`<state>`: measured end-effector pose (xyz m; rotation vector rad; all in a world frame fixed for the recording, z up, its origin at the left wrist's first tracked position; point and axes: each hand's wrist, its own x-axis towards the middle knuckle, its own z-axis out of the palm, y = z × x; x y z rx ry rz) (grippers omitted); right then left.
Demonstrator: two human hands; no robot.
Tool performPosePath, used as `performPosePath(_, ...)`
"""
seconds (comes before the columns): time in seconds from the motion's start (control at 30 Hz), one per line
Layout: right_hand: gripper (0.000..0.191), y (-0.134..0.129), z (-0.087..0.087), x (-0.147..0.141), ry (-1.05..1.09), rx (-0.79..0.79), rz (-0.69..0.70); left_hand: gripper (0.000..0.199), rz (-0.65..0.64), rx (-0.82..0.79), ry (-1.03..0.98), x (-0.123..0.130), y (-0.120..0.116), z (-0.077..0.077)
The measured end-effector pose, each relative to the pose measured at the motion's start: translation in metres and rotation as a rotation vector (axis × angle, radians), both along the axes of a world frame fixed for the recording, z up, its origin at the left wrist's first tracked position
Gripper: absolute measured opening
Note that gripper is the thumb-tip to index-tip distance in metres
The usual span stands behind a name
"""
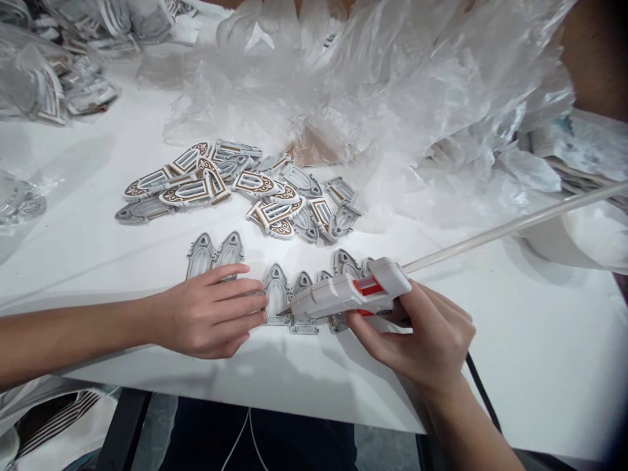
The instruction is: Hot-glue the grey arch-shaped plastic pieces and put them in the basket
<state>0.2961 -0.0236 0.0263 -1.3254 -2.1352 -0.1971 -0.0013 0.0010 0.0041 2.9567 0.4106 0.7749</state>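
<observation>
My right hand (426,327) is wrapped round a white and red glue gun (343,294), with a long clear glue stick (515,226) coming out of its back. The gun's tip points left, at the lower part of a grey arched piece (276,291). My left hand (210,313) lies palm down with fingers stretched out, fingertips at that piece's left edge. Two more grey arched pieces (201,256) stand out above my left hand. Others, such as one small arched piece (303,324), lie beneath and behind the gun, partly hidden.
A pile of white, gold and grey arched pieces (191,191) lies mid-table. Crumpled clear plastic bags (392,85) cover the back, and bagged pieces (46,85) sit at back left. A white roll (574,235) is at right. A black cable (483,392) runs beside my right wrist.
</observation>
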Motion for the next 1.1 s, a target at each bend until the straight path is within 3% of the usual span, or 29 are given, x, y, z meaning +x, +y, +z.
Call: performPosePath(1.1, 0.032, -0.0007, -0.0031, 0.0087, 0.004, -0.007, -0.019, 0.024, -0.017, -0.014, 0.003, -0.0008, -0.0009, -0.0005)
